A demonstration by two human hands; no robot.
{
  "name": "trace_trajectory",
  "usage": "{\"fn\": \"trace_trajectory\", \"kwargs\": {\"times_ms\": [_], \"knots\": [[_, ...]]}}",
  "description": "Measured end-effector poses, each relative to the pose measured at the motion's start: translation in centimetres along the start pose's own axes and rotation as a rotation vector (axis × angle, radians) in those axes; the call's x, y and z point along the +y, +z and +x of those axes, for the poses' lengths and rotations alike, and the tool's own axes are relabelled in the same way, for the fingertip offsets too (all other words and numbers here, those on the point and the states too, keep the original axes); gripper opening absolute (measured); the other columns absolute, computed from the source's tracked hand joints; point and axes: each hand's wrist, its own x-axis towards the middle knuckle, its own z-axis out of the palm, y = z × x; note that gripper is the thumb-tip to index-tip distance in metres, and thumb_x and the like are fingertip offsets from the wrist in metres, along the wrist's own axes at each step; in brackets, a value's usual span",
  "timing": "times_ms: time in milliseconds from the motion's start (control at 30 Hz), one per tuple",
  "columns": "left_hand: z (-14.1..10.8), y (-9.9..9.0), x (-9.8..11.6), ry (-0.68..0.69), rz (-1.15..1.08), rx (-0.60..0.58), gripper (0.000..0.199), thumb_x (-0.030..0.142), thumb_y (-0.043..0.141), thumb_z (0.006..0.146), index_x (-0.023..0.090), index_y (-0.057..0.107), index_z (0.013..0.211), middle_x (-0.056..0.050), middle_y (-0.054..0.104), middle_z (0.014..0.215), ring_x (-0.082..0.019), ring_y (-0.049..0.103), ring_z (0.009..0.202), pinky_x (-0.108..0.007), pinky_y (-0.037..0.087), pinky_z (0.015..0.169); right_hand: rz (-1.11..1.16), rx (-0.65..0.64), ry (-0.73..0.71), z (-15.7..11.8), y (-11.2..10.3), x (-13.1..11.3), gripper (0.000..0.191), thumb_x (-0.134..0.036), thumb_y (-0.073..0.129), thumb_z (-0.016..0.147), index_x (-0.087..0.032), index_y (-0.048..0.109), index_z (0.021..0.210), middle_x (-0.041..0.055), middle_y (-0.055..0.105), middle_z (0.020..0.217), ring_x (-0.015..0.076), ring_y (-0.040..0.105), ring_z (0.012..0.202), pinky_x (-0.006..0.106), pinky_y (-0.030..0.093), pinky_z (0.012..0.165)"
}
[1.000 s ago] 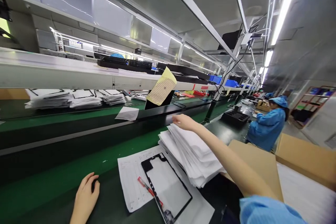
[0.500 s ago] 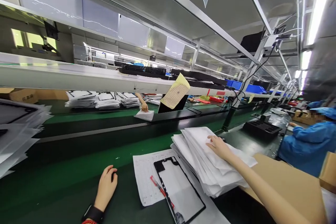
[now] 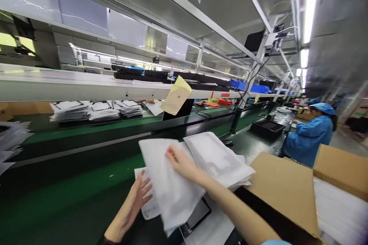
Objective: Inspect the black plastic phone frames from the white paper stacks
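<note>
My right hand (image 3: 184,162) pinches a thin white packing sleeve (image 3: 169,187) by its upper part, holding it over the bench. Whether anything lies inside the sleeve cannot be seen. Fingers spread, my left hand (image 3: 138,199) is open just beside the sleeve's left edge. Behind my right wrist lies a stack of similar white sleeves (image 3: 215,157). Below the held sleeve a corner of a thin black frame (image 3: 201,216) shows; the rest of it is covered. A printed sheet (image 3: 151,206) peeks out between my left hand and the sleeve.
An open cardboard box (image 3: 284,187) stands at the right, white sheets inside. Further back are a black tray (image 3: 267,128) and a co-worker in blue (image 3: 312,138). Across the green belt sit stacked framed sheets (image 3: 103,111); a yellow perforated card (image 3: 176,95) hangs below the shelf.
My right hand has lifted a white sleeve off the stack and brought it left over the black frame. My left hand has moved right, towards it. The view has turned right.
</note>
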Motion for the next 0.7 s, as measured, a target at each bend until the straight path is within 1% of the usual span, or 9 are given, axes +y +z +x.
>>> {"fn": "trace_trajectory", "kwargs": {"times_ms": [33, 100, 167, 267, 300, 433, 500, 600, 700], "knots": [[-0.9, 0.4, 0.5, -0.025, -0.054, -0.018, 0.062, 0.056, 0.044, 0.086, 0.016, 0.049, 0.133, -0.018, 0.062, 0.129, -0.032, 0.06, 0.117, -0.046, 0.05, 0.094, 0.057, -0.028, -0.051, -0.5, 2.1, -1.7, 0.009, -0.021, 0.051, 0.094, -0.018, 0.059, 0.092, -0.0018, 0.063, 0.074, 0.0125, 0.061, 0.066, 0.023, 0.047, 0.063], [-3.2, -0.6, 1.4, -0.062, -0.139, 0.015, 0.06, 0.05, 0.061, 0.08, 0.013, 0.055, 0.127, -0.016, 0.069, 0.117, -0.031, 0.064, 0.112, -0.041, 0.052, 0.093, 0.168, -0.056, -0.133, -1.9, 5.7, -4.2, 0.006, -0.02, 0.055, 0.089, -0.021, 0.06, 0.085, -0.0025, 0.063, 0.07, 0.0129, 0.06, 0.063, 0.022, 0.045, 0.06], [-6.1, -3.4, 2.0, -0.104, -0.197, 0.124, 0.059, 0.038, 0.071, 0.073, 0.012, 0.057, 0.124, -0.012, 0.073, 0.106, -0.029, 0.067, 0.106, -0.036, 0.053, 0.09, 0.28, -0.005, -0.145, -3.6, 8.2, -5.1, 0.014, -0.025, 0.046, 0.092, -0.021, 0.06, 0.088, 0.002, 0.066, 0.079, 0.0161, 0.063, 0.071, 0.025, 0.047, 0.065], [-11.4, -7.7, 1.3, -0.182, -0.267, 0.296, 0.051, 0.035, 0.074, 0.07, 0.007, 0.063, 0.111, -0.012, 0.075, 0.087, -0.03, 0.071, 0.093, -0.037, 0.056, 0.083, 0.456, 0.074, -0.062, -5.8, 11.1, -4.5, 0.031, -0.035, 0.035, 0.096, -0.017, 0.056, 0.11, 0.0145, 0.063, 0.107, 0.0237, 0.063, 0.09, 0.033, 0.05, 0.074], [-13.0, -8.6, 0.6, -0.199, -0.291, 0.337, 0.049, 0.036, 0.074, 0.069, 0.006, 0.065, 0.105, -0.013, 0.075, 0.081, -0.032, 0.071, 0.089, -0.038, 0.056, 0.082, 0.564, 0.025, -0.013, -6.4, 12.1, -4.2, 0.034, -0.042, 0.041, 0.094, -0.018, 0.057, 0.111, 0.0138, 0.065, 0.103, 0.0239, 0.064, 0.086, 0.033, 0.051, 0.072], [-16.5, -10.2, -3.0, -0.178, -0.338, 0.478, 0.056, 0.039, 0.081, 0.052, 0.006, 0.067, 0.095, -0.016, 0.073, 0.076, -0.037, 0.071, 0.083, -0.046, 0.055, 0.08, 1.17, -0.452, 0.358, -8.7, 15.8, -4.2, 0.05, -0.061, 0.069, 0.074, -0.021, 0.064, 0.104, 0.0023, 0.065, 0.069, 0.0211, 0.063, 0.067, 0.03, 0.052, 0.065], [-16.9, -11.2, -4.0, -0.116, -0.297, 0.583, 0.062, 0.038, 0.084, 0.046, 0.011, 0.064, 0.098, -0.015, 0.074, 0.087, -0.034, 0.07, 0.086, -0.044, 0.055, 0.08, 1.287, -0.486, 0.486, -9.2, 16.4, -4.2, 0.051, -0.063, 0.074, 0.069, -0.021, 0.066, 0.097, 0.0008, 0.063, 0.066, 0.019, 0.061, 0.061, 0.029, 0.051, 0.061], [-18.0, -14.5, -3.7, -0.057, -0.153, 0.759, 0.06, 0.044, 0.083, 0.05, 0.015, 0.06, 0.097, -0.013, 0.073, 0.095, -0.031, 0.069, 0.089, -0.044, 0.054, 0.083, 1.323, -0.436, 0.543, -8.7, 15.1, -3.1, 0.053, -0.067, 0.073, 0.067, -0.02, 0.065, 0.088, -0.0062, 0.043, 0.049, 0.0107, 0.039, 0.038, 0.024, 0.039, 0.042], [-19.8, -19.0, -1.7, -0.045, 0.047, 0.892, 0.057, 0.045, 0.078, 0.052, 0.011, 0.062, 0.095, -0.018, 0.07, 0.098, -0.042, 0.062, 0.103, -0.055, 0.045, 0.095, 1.281, -0.331, 0.493, -7.7, 12.1, -1.4, 0.05, -0.066, 0.072, 0.069, -0.02, 0.061, 0.085, -0.0095, 0.031, 0.045, 0.0077, 0.03, 0.034, 0.022, 0.031, 0.037]]}}
